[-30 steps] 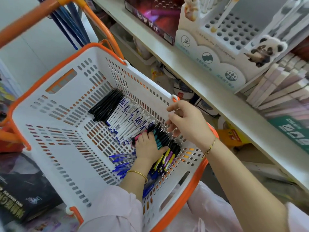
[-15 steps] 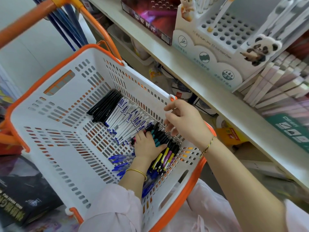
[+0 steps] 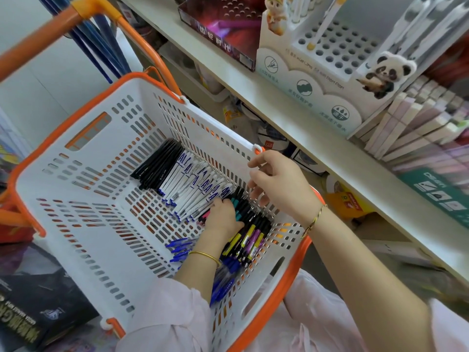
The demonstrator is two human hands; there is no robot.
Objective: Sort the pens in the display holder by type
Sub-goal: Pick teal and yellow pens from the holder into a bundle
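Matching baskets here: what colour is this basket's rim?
Orange; the rim shows best in the head view.

just one wide-angle head cam, looking forward and steeply down into the white basket, pretty close up, shelf running past the basket's right side, pen display holder beyond at top edge

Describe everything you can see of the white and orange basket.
The basket looks like white plastic, its walls and floor slotted, with an orange rim and raised orange handle. It sits beside a shelf. Grouped pens lie along its right side. The left hand rests on them; the right hand is at its right wall.
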